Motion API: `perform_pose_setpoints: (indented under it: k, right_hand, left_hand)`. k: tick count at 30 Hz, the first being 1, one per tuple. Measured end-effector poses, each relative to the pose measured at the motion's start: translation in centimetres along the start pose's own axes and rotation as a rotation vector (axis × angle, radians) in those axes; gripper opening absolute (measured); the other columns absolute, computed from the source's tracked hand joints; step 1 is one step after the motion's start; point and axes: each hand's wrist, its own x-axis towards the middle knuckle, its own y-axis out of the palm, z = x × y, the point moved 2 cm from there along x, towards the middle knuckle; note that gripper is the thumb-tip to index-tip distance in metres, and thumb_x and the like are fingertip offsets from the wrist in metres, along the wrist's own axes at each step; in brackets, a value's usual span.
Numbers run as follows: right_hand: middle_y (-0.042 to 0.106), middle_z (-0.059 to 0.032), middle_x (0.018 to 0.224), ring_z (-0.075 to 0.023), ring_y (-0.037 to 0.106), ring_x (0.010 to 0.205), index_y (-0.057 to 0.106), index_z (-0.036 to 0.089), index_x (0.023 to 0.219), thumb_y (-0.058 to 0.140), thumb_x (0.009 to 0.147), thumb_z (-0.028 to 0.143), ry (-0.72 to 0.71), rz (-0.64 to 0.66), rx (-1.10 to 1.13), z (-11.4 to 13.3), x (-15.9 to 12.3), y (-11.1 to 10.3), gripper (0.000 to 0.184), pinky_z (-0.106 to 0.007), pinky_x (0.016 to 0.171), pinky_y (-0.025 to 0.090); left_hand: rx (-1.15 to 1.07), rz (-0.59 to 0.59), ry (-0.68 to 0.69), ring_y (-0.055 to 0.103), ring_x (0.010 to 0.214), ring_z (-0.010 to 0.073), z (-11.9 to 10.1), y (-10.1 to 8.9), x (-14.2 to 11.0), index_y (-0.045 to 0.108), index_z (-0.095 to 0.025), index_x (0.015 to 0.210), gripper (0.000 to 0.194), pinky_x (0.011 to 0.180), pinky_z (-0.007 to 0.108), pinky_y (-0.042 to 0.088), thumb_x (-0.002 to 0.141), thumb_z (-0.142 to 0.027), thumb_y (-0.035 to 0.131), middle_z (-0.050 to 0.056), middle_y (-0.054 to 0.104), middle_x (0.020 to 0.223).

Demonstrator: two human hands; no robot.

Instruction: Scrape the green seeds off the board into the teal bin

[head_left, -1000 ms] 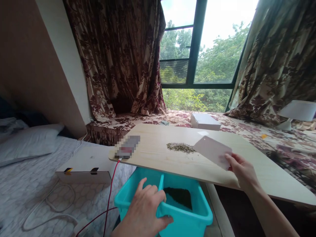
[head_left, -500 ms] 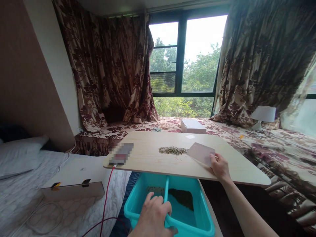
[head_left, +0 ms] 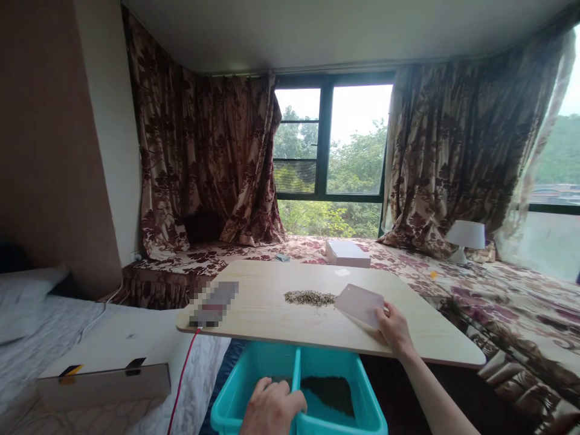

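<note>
A pale translucent scraper (head_left: 360, 305) is held at its right end in my closed right hand (head_left: 393, 326), above the board. Its left edge meets a small heap of speckled seeds or grains (head_left: 310, 298). My left hand (head_left: 272, 406) is over the front of a teal divided bin (head_left: 371, 403), fingers curled around the divider and front edge; part of this grip is hidden. A layer of dark green grains (head_left: 335, 393) lies in the bin's right compartment. Some material shows in the left compartment, mostly covered by my left hand.
The light wooden board (head_left: 258, 284) stands above the bin. A blurred-out device (head_left: 215, 304) with a red cable (head_left: 183, 374) lies on its left. Behind are a white box (head_left: 348, 252) and a lamp (head_left: 466, 234); a flat carton (head_left: 109, 356) rests on the bed.
The camera view has tilted up, so the board and bin appear lower and slightly left. My right hand keeps the scraper by the heap; my left hand stays at the bin.
</note>
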Motion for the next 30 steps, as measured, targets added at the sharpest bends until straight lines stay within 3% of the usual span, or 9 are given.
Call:
perform_pose_setpoints:
  k: [8,16,24,30]
  right_hand:
    - [0.075,-0.0103,0.077,-0.0280,0.071,0.073,0.067,0.016,0.095,0.053,0.064,0.034,0.032,0.019,0.015,0.1,-0.1,-0.2,0.038,-0.032,0.059,0.053]
    - [0.073,-0.0168,0.095,-0.0257,0.071,0.080,0.055,0.007,0.122,0.054,0.071,0.036,0.125,-0.034,0.148,-0.2,-0.3,-0.2,0.059,-0.030,0.057,0.055]
    - [0.072,-0.0151,0.087,-0.0246,0.068,0.070,0.057,0.006,0.121,0.047,0.075,0.034,0.110,-0.177,-0.109,-0.3,-0.3,-0.4,0.054,-0.032,0.059,0.053]
    - [0.070,-0.0193,0.100,-0.0309,0.065,0.086,0.060,0.010,0.119,0.042,0.078,0.030,0.102,-0.217,-0.311,0.2,-0.7,-0.5,0.049,-0.038,0.073,0.047]
  left_hand:
    - [-0.012,-0.002,0.010,0.060,0.084,0.0222,0.2,0.6,0.3,0.064,-0.026,0.084,0.029,0.091,0.038,0.039,0.066,-0.046,0.076,-0.001,0.062,0.083]
    - [-0.063,0.037,-0.021,0.060,0.089,0.0230,0.0,0.3,0.0,0.065,-0.027,0.088,0.032,0.098,0.045,0.034,0.066,-0.046,0.078,-0.001,0.063,0.085]
    - [-0.057,0.086,-0.037,0.060,0.090,0.0225,-0.1,0.0,0.0,0.066,-0.027,0.089,0.030,0.103,0.050,0.030,0.069,-0.047,0.076,-0.002,0.062,0.086]
    - [-0.066,0.105,-0.040,0.061,0.091,0.0230,-0.5,-0.5,-0.3,0.065,-0.026,0.089,0.030,0.103,0.052,0.030,0.068,-0.045,0.077,-0.001,0.063,0.087]
